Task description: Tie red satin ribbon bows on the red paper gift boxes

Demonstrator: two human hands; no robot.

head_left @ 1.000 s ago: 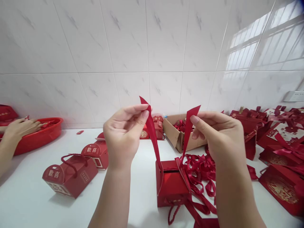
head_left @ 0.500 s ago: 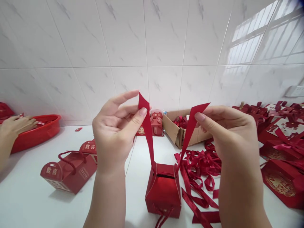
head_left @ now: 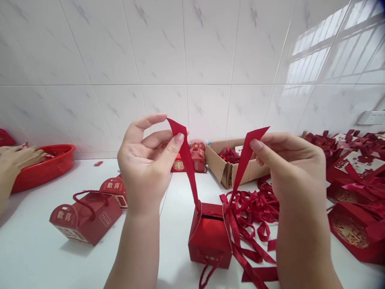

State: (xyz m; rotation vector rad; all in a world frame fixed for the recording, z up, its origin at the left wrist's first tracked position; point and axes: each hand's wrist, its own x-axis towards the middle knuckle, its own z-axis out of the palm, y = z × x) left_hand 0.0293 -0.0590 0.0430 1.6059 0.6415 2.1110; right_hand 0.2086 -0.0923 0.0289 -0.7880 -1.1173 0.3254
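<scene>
A small red gift box (head_left: 210, 237) stands in front of me, with a twisted cord handle (head_left: 207, 271) hanging down its near side. A dark red ribbon (head_left: 189, 168) rises from both top edges of the box in a V. My left hand (head_left: 148, 164) pinches one end between thumb and fingers, index finger raised at its tip. The other end is pinched by my right hand (head_left: 291, 168), thumb toward me. Both ribbon lengths look taut. Beside the box on the right lies a heap of loose red ribbons (head_left: 255, 216).
Red boxes with cord handles (head_left: 87, 216) stand at left. Behind are an open cardboard box (head_left: 221, 168) and more red boxes (head_left: 197, 156). Several finished-looking boxes with bows (head_left: 351, 228) crowd the right. Another person's hand (head_left: 22, 156) reaches over a red basin (head_left: 63, 168).
Both ribbon ends have spread slightly farther apart. The gift box has shifted a little up and to the right and looks tilted. The other person's hand stays by the basin.
</scene>
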